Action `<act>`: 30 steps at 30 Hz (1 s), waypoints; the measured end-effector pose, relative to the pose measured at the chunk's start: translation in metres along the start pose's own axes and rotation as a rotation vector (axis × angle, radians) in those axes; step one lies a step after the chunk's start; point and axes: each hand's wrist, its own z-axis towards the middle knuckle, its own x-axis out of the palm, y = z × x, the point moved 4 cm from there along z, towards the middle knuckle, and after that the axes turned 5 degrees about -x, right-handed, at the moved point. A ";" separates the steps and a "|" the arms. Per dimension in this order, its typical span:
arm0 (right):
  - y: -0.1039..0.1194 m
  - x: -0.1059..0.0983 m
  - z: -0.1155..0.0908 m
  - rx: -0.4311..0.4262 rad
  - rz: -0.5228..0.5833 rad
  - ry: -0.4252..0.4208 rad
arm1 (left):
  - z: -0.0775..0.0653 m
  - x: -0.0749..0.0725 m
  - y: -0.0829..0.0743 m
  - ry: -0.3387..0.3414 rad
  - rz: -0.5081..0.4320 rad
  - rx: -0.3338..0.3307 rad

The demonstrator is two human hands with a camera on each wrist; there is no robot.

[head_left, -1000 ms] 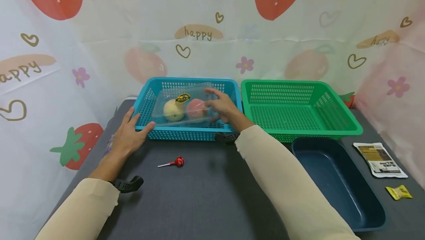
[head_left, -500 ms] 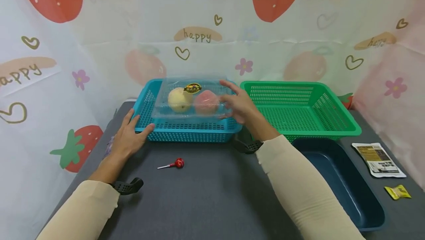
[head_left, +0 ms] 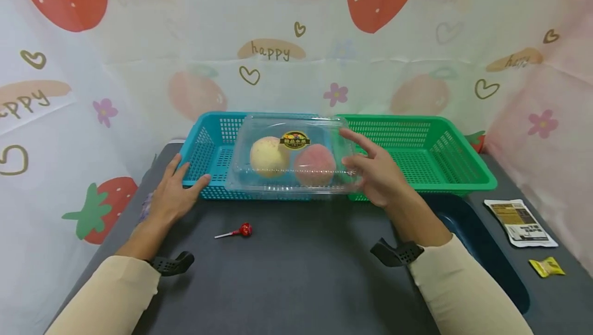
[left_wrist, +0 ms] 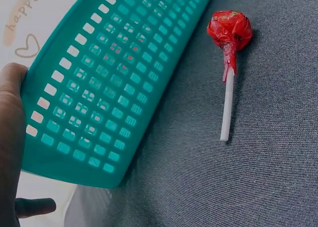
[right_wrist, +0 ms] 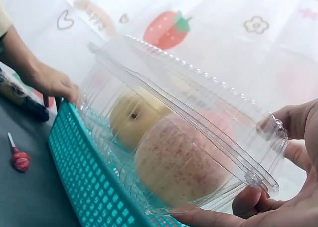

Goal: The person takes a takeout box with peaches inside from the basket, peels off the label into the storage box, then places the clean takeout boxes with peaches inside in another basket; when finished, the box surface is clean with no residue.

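Note:
My right hand (head_left: 382,173) grips the right end of a clear plastic clamshell box (head_left: 238,168), thumb and fingers at its edge in the right wrist view. Inside the box lie a pale yellow round fruit (head_left: 268,157) and a pink peach (head_left: 315,165); a black and gold label sits on the lid. The box is held above the blue basket (head_left: 204,144), overlapping the green basket (head_left: 421,165) in the head view. My left hand (head_left: 173,193) rests on the blue basket's front left corner, fingers spread and the thumb touching the rim.
A red lollipop (head_left: 245,229) lies on the grey table (head_left: 278,283) before the blue basket. At right are a dark blue basin (head_left: 477,242), partly behind my right arm, a white and gold packet (head_left: 521,223) and a yellow wrapped candy (head_left: 546,267). A printed curtain hangs behind.
My right hand has lifted the clamshell box out of the blue basket, then brought it rightward and nearer. The left hand has stayed at the basket's corner.

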 end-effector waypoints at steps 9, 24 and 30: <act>-0.002 -0.018 -0.060 -0.029 0.026 0.015 | 0.000 -0.002 0.000 -0.005 -0.002 -0.004; -0.049 -0.035 -0.127 -0.019 0.077 0.054 | -0.001 0.000 -0.003 0.001 -0.009 0.024; -0.071 -0.037 -0.134 0.004 0.076 0.029 | 0.001 0.001 -0.002 0.003 -0.005 0.024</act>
